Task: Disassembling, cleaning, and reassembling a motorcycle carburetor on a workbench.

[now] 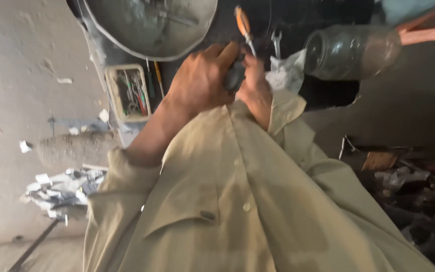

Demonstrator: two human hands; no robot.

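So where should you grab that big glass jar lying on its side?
Probably around the wide middle of the glass jar, coming from above. It lies tipped over with its mouth toward the hands, so the round body is the part most open to a grip; a tool lies near the mouth.

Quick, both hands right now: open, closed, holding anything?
Left hand: closed around a small dark grey object, gripped between both hands.
Right hand: closed on the same object; what it is cannot be told.
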